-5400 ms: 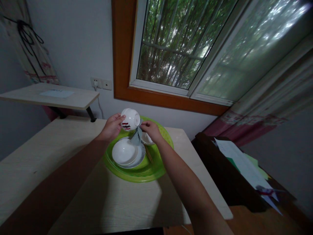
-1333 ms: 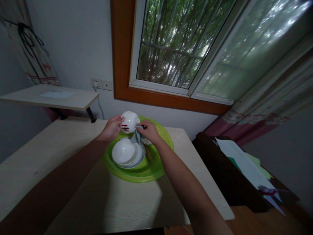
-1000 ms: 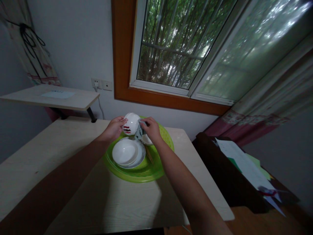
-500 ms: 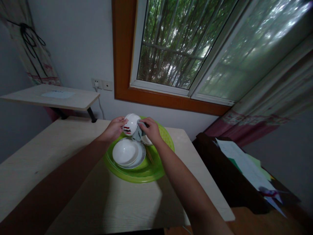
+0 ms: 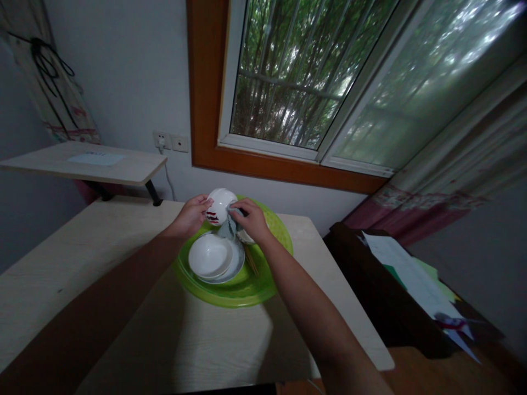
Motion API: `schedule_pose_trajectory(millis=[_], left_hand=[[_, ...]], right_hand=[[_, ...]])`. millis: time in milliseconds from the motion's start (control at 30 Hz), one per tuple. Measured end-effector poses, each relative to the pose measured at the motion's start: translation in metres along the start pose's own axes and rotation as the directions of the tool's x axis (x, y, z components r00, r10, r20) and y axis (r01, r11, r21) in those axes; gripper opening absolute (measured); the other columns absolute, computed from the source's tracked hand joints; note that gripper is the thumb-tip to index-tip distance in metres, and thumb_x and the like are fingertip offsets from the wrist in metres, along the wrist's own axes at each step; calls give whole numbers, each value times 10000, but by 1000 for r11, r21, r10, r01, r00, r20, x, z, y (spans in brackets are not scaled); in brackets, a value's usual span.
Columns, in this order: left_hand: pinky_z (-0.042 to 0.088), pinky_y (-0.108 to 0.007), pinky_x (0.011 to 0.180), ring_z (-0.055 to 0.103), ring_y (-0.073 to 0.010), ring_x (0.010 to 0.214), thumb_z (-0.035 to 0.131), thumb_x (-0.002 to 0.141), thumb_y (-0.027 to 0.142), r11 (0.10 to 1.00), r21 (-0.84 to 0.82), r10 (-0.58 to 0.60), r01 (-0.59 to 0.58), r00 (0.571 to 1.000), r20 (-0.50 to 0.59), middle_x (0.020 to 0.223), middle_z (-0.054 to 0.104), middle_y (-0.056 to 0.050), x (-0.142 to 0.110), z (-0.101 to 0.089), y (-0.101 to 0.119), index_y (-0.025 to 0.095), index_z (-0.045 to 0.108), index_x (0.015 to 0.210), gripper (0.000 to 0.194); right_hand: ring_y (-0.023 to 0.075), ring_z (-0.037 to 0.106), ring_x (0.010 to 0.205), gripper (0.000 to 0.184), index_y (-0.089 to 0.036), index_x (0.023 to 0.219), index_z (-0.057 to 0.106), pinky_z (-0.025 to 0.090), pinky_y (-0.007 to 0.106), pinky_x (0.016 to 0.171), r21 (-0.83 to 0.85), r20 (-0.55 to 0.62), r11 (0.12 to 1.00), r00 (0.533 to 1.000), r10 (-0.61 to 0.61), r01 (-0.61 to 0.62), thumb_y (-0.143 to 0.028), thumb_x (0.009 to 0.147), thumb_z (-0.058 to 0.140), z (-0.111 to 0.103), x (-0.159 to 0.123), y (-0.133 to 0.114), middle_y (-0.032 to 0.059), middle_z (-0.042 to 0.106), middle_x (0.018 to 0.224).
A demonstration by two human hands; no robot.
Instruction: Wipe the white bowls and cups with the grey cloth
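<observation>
My left hand (image 5: 192,215) grips the edge of a white bowl (image 5: 221,201) with red and black marks, tilted so its outside faces me. My right hand (image 5: 252,218) is closed on a grey-green cloth (image 5: 229,227) and presses it against the bowl's right side. Below them lies a round green tray (image 5: 230,299). On it, a white bowl (image 5: 209,255) rests in a wider dish (image 5: 237,262). Chopsticks (image 5: 251,260) lie right of these. Another white dish (image 5: 244,237) is partly hidden behind my right wrist.
The tray stands on a pale wooden table (image 5: 135,351). A small raised shelf (image 5: 140,167) with a paper label is at the back left. A dark cabinet (image 5: 370,285) holding papers (image 5: 407,269) stands beyond the table's right edge. A window (image 5: 296,82) is behind.
My right hand and the cloth have shifted slightly left across the bowl's surface. The left hand keeps its hold, and the bowl has barely moved.
</observation>
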State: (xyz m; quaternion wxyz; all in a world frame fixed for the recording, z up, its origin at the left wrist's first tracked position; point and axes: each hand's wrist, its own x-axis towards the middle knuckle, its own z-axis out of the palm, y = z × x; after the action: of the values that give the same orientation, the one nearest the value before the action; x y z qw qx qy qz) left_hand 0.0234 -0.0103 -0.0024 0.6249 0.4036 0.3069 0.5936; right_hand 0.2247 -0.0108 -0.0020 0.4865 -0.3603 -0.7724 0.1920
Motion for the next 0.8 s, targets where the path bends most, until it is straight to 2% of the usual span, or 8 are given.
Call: schedule_pose_trajectory(millis=[167,333,433,567,700,800], left_hand=[[532,-286,587,631,-161,635,734,745,202,1000,16,5,-6,999,32,772,682,-70,-2,1,0,102,636,940,240],[497,-250,586,600,-133,624,745,745,234,997,45,58,-58,998,-2,753,661,-42,2,-4,-1,118,620,912,239],[472,-235,591,585,-127,644,742,750,256,993,82,85,-85,996,3,772,657,-31,4,-6,-4,126,619,924,249],[450,-238,603,565,-128,659,734,759,290,986,121,105,-111,993,57,782,648,-23,3,-5,-5,140,622,927,251],[440,-237,623,551,-128,684,742,745,290,984,141,89,-108,987,136,800,636,-14,-1,-1,-3,154,625,921,252],[434,-231,630,548,-128,697,752,735,295,984,143,81,-105,984,160,800,623,-6,-3,1,-3,159,615,920,267]], right_hand=[[184,610,906,133,-232,927,747,481,314,852,-83,-141,993,988,68,-80,-299,856,657,-2,3,10,53,668,955],[178,610,819,113,-200,865,750,477,301,799,-189,-95,972,988,123,-139,-261,802,679,1,2,22,36,673,863],[179,615,810,127,-185,856,741,482,301,803,-214,-149,964,980,128,-159,-273,811,660,1,2,23,37,684,859],[188,636,887,221,-185,990,713,491,312,848,-131,-327,967,930,167,-220,-330,880,588,-4,4,24,53,716,972],[193,672,896,289,-201,1057,713,517,324,846,16,-278,960,921,273,-280,-396,912,556,-6,4,25,43,745,1013],[200,683,988,305,-215,1082,725,517,338,917,61,-249,971,939,239,-231,-406,931,541,-5,4,22,42,747,1089]])
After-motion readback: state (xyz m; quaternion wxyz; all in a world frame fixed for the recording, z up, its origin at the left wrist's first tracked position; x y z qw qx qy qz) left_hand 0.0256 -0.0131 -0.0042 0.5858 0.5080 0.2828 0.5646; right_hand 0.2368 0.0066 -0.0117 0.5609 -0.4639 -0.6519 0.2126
